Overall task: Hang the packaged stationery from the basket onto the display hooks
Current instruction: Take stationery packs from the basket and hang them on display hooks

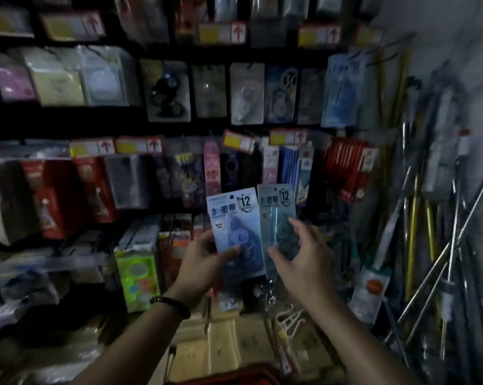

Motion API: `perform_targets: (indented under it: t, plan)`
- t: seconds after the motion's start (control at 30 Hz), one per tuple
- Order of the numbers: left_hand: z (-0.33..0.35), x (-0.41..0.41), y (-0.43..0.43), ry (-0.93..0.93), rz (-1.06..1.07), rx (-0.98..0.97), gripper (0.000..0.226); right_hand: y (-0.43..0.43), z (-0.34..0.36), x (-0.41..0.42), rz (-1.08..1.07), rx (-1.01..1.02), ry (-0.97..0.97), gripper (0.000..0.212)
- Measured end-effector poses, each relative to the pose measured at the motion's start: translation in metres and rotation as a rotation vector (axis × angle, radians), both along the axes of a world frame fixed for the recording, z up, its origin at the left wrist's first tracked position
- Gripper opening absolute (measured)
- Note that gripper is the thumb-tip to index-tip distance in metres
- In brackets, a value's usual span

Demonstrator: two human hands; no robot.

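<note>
My left hand [204, 262] holds a light blue pack of correction tape [232, 218] upright by its lower edge. Beside it, my right hand [304, 259] grips a paler teal pack of the same kind [275, 215], fingers wrapped over its blister. Both packs bear a "12" badge and are raised in front of the lower display rows. Similar blue packs [343, 90] hang on the upper right hooks. The red rim of the basket [234, 377] shows at the bottom edge between my forearms.
Dark wall racks carry rows of hanging packs with yellow and red price tags [223, 31]. Metal and yellow poles [429, 245] lean at the right. Cardboard boxes [221, 343] lie on the floor below, and a green toy box [137, 279] stands at lower left.
</note>
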State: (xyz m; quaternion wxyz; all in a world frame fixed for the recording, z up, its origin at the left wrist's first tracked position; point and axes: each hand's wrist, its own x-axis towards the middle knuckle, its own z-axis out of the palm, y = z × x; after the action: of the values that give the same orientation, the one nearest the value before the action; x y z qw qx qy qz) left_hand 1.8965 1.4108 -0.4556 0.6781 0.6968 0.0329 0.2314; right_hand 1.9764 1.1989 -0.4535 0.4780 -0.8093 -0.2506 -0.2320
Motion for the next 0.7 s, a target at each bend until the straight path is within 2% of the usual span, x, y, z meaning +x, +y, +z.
perform_targets:
  t: [0.2, 0.37, 0.43, 0.57, 0.7]
  plan:
    - [0.100, 0.053, 0.001, -0.075, -0.032, 0.132, 0.034, -0.032, 0.084, 0.052, -0.105, -0.024, -0.178, 0.074]
    - [0.164, 0.095, -0.013, -0.142, -0.038, 0.224, 0.045, -0.060, 0.137, 0.101, -0.212, -0.057, -0.236, 0.078]
    - [0.182, 0.113, -0.020, -0.156, -0.033, 0.248, 0.050, -0.069, 0.156, 0.122, -0.243, -0.069, -0.256, 0.076]
    - [0.204, 0.147, -0.036, -0.181, -0.005, 0.306, 0.037, -0.080, 0.187, 0.164, -0.279, -0.056, -0.241, 0.071]
    - [0.221, 0.177, -0.049, -0.171, -0.015, 0.307, 0.037, -0.084, 0.211, 0.206, -0.359, -0.075, -0.259, 0.071]
